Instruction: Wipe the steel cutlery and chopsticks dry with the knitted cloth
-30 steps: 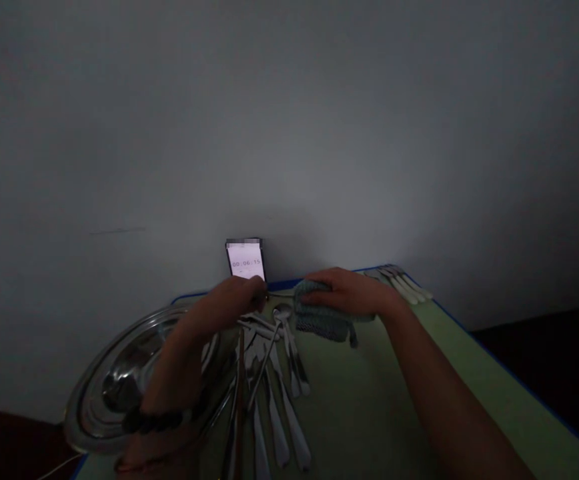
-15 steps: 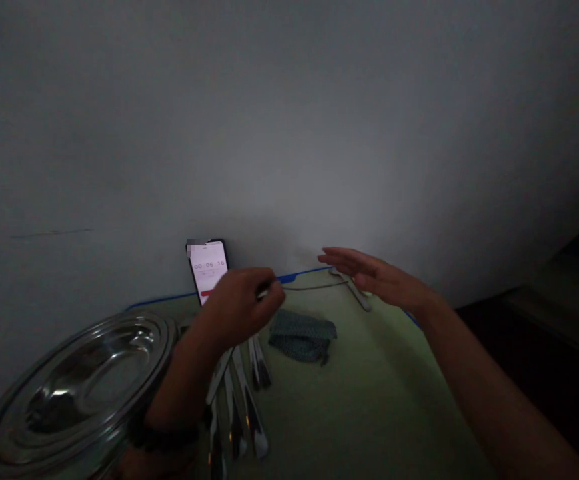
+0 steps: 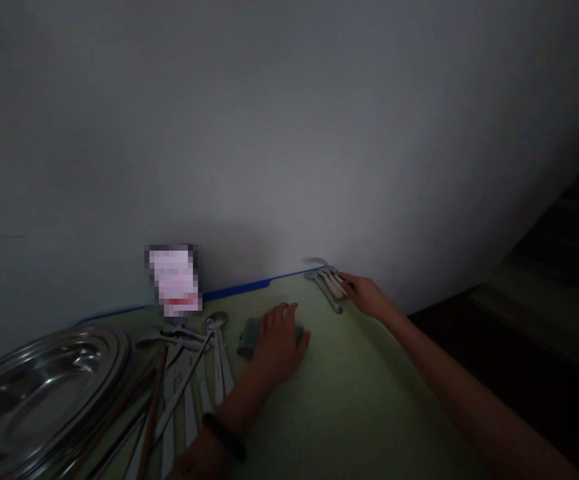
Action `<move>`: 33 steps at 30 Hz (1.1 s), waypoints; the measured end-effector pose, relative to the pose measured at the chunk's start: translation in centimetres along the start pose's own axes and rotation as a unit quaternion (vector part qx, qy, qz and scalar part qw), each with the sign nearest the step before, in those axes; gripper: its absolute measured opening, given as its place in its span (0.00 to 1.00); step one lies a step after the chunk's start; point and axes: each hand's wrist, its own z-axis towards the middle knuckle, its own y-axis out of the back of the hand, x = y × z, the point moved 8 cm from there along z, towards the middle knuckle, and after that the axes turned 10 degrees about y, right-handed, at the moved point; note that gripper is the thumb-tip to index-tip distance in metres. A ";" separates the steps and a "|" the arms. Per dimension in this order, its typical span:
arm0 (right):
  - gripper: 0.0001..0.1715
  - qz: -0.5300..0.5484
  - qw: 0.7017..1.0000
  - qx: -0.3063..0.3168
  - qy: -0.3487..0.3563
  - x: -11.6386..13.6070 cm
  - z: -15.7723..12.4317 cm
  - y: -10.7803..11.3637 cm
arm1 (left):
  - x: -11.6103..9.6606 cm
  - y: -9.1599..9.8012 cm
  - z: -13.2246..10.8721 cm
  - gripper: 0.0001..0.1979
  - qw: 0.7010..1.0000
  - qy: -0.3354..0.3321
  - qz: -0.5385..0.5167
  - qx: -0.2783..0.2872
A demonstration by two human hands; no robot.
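My left hand (image 3: pixel 279 337) lies flat, fingers spread, on a small grey-green knitted cloth (image 3: pixel 248 337) in the middle of the green table (image 3: pixel 359 400). My right hand (image 3: pixel 367 295) reaches to the far right corner, its fingertips touching a row of several pale-handled pieces of cutlery (image 3: pixel 328 283) by the wall. Whether those fingers pinch a piece is hidden in the dim light. A loose pile of spoons and knives (image 3: pixel 194 373) lies left of my left forearm.
A large shiny steel tray (image 3: pixel 34 393) sits at the lower left. A lit phone (image 3: pixel 174 280) leans upright against the grey wall behind the cutlery. The table's blue edge runs along the wall; past its right edge the floor is dark.
My left hand let go of the thin utensil and came down onto the cloth. My right hand reached further right to the cutlery row at the corner. The view swung right.
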 end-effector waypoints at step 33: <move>0.21 -0.178 0.980 -0.014 -0.084 2.0 0.1 -4.7 | -0.6 -1.9 -1.5 0.19 0.994 -0.042 0.097 0.005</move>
